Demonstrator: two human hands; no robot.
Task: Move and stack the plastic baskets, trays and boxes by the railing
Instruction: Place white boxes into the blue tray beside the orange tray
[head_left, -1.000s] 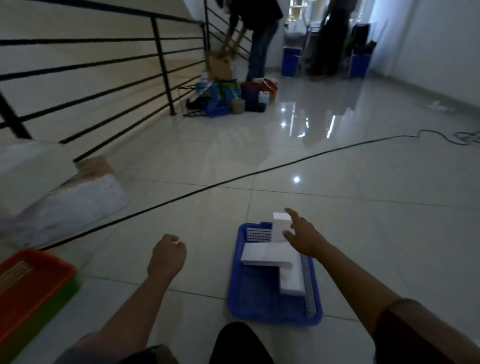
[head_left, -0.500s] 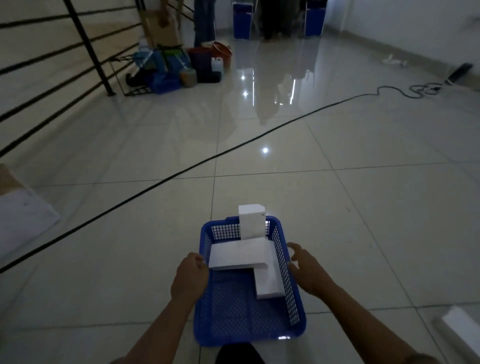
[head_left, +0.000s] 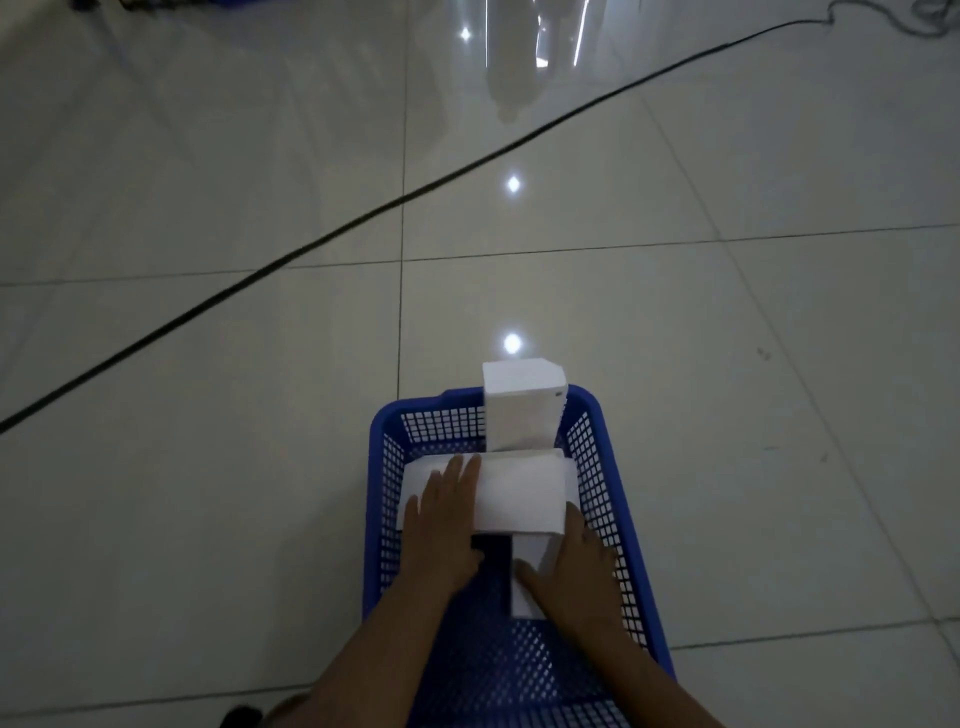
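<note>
blue basket (head_left: 382, 525) on floor tiles under both hands, no railing in view, stacking judged barely begun | flat white box (head_left: 519, 491) under straight left hand (head_left: 441, 525) fingers | narrow white box (head_left: 530, 577) gripped by curled right hand (head_left: 576, 577) | upright white box (head_left: 522, 405) beyond fingertips

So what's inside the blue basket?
The blue basket holds white boxes: one upright box at the far end and a flat box lying across another. The left hand rests on the flat box and the right hand on the lower one, hiding parts.
</note>
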